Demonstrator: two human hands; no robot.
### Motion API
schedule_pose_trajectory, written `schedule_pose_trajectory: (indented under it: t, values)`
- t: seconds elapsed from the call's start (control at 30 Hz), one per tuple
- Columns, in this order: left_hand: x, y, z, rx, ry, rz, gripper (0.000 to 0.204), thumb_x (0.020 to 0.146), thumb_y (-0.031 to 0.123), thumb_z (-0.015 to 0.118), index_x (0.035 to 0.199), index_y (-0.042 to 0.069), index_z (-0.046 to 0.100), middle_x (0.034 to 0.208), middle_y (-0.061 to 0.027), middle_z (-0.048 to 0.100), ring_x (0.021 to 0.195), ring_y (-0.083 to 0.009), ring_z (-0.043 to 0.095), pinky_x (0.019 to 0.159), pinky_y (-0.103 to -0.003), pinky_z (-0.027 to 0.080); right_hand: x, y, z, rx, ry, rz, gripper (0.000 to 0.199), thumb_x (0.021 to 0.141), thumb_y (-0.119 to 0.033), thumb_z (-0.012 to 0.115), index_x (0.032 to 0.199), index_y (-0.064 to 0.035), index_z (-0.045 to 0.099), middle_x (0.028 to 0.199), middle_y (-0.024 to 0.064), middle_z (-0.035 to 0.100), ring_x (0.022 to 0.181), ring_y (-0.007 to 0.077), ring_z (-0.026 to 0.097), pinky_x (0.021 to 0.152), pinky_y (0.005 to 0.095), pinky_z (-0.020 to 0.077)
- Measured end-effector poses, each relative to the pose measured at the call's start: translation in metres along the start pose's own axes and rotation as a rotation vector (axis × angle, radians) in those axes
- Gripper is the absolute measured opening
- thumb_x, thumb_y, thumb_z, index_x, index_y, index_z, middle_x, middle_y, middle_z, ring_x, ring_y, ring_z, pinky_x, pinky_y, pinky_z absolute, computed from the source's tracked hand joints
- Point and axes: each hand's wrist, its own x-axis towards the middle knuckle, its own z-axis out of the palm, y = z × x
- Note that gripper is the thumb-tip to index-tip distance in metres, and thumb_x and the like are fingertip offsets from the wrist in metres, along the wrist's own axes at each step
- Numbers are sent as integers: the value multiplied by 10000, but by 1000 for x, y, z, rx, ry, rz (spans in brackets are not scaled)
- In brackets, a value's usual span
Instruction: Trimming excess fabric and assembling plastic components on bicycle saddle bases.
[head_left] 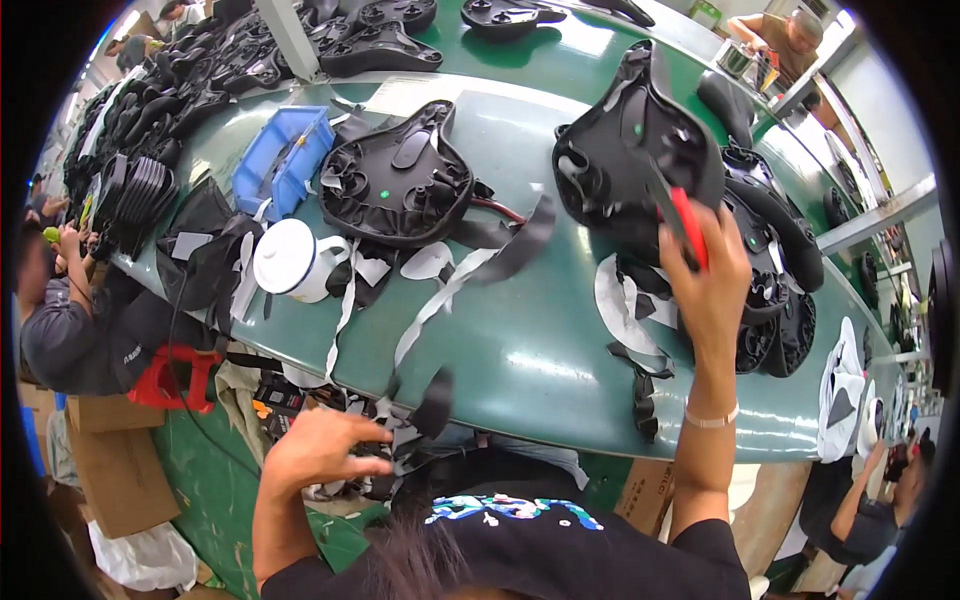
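Observation:
My right hand (712, 275) is closed around a red-handled tool (688, 228) with a narrow blade, blurred, so its exact kind cannot be told. The blade lies over a black bicycle saddle (615, 130) that is underside up and tilted. My left hand (328, 448) is low at the table's near edge, fingers apart, with nothing visibly held. Just beyond its fingertips, a dark scrap (433, 403) hangs at the edge, apart from the hand. Another saddle (395, 180) lies underside up left of centre, its cover folded over the rim.
A blue bin (283, 160) and a white lidded enamel mug (290, 262) stand on the green table (510, 350). Trimmed strips (440, 310) lie between the saddles. More saddles (765, 250) are piled at right. A red stool (178, 378) and co-workers are at left.

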Motion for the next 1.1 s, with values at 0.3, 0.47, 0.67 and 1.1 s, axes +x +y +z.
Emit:
schedule_pose_trajectory:
  t: [0.3,0.47,0.67,1.1]
  values:
    - [169,38,-8,-1834,454,-161,444,887,280,621,1183,-20,483,1025,-88,613,762,-166,635,704,-316,542,-155,-16,-29,737,-611,333,431,737,-89,742,1124,-11,568,1133,146,622,932,195,614,820,299,478]
    - [172,37,-25,-1374,291,-146,504,837,383,663,1109,-21,532,910,-63,586,734,-118,609,649,-234,517,-153,-4,-51,532,-467,476,416,842,-79,644,1239,-37,526,1078,155,626,844,262,635,715,316,506]
    - [193,77,-61,-1055,240,-90,427,828,368,647,1025,-7,586,860,-52,603,729,-98,577,656,-236,476,-95,14,-46,104,-611,-309,565,797,-34,603,1332,-174,484,816,117,570,594,253,569,506,352,472]
    - [146,58,-12,-1194,641,-304,425,804,325,632,989,-51,569,854,-64,594,742,-124,548,670,-267,455,-197,-79,-75,255,-644,507,581,853,-49,592,1388,-81,369,939,213,635,744,377,649,634,418,534]
